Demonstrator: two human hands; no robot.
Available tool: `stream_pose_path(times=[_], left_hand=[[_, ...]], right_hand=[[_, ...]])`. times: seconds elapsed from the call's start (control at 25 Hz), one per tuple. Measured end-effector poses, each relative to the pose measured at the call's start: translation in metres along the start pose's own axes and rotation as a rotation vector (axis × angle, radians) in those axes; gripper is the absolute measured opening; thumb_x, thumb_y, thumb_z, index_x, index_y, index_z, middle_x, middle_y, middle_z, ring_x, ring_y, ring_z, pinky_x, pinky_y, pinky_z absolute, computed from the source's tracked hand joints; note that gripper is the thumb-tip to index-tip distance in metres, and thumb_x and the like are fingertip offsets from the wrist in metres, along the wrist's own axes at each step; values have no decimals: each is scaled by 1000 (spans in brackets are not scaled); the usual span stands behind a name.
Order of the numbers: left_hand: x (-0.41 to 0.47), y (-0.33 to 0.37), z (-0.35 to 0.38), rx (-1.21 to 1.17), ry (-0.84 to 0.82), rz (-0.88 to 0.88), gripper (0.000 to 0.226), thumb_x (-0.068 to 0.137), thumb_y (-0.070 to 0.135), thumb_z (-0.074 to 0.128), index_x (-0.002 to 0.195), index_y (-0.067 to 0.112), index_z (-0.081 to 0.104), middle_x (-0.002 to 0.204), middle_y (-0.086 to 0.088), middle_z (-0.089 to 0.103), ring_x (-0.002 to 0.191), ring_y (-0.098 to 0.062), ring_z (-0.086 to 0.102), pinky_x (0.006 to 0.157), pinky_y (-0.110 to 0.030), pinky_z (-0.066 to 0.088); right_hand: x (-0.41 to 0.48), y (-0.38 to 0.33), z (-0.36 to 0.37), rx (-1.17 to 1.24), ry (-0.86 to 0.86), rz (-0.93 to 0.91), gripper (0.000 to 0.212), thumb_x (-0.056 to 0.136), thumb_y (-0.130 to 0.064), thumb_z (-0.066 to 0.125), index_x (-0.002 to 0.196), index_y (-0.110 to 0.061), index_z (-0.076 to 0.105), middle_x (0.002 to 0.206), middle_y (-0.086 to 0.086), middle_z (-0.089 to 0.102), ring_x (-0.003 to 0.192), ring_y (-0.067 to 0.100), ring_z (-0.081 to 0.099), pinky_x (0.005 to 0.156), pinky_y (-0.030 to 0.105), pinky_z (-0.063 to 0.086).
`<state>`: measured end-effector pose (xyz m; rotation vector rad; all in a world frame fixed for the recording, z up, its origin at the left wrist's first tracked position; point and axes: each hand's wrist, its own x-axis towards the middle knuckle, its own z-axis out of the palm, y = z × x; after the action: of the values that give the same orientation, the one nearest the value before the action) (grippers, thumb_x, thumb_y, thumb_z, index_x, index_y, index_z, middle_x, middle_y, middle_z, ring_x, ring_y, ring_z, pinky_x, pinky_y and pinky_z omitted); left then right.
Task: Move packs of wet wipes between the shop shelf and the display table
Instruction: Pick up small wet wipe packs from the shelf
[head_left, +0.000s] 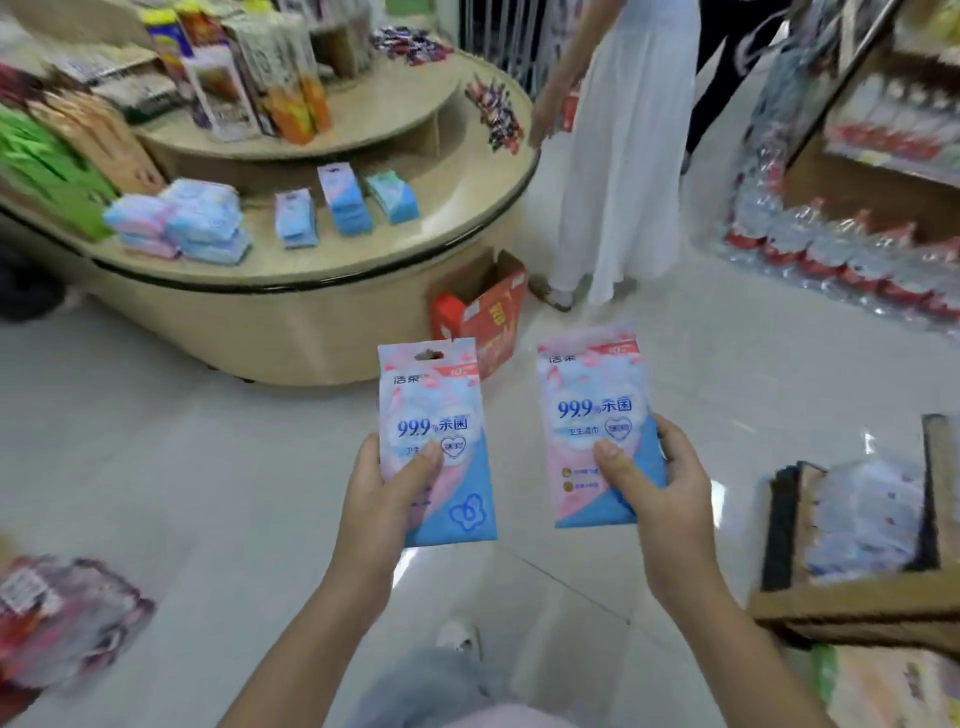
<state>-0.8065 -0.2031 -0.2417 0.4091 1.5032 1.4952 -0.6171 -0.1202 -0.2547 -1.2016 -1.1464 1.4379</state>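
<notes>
pink, white and blue plastic covers two flat wet wipe packs, which are held upright and side by side above the pale tiled floor (156, 441), print turned to the camera. the left pack (434, 410), at 6 o'clock from the middle of the view, is gripped near its lower left corner by the left hand (387, 493); the thumb is laid across the front and the fingers are curled behind it. the right pack (589, 400), at 3 o'clock from the left pack and apart from it, is gripped at its lower right edge by the right hand (662, 493), thumb on the front, fingers wrapped round the side.

a round beige two-tier display table (322, 332) is seen at 11 o'clock from the packs. on its lower tier a low stack of blue and pink wipe packs (200, 223) is laid at the 9 o'clock side, and three small bundles of blue packs (345, 200) are stood on edge at its 3 o'clock. an open red cardboard box (483, 322) is set on the floor just beside the table base, at 12 o'clock from the left pack. a person in a long white skirt (618, 156) is seen at 1 o'clock. a wooden shop shelf (841, 603) with clear-wrapped goods, too blurred to be read, is found at 4 o'clock.
</notes>
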Motion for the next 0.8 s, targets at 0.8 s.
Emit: stream_pose_path(times=[0.8], left_hand=[[394, 109, -24, -123, 380, -58, 31, 87, 17, 65, 115, 10, 55, 110, -6, 70, 86, -15, 70, 61, -20, 54]], right_hand=[[395, -7, 274, -119, -354, 106, 27, 83, -10, 68, 108, -14, 57, 97, -1, 70, 78, 5, 70, 57, 16, 53]])
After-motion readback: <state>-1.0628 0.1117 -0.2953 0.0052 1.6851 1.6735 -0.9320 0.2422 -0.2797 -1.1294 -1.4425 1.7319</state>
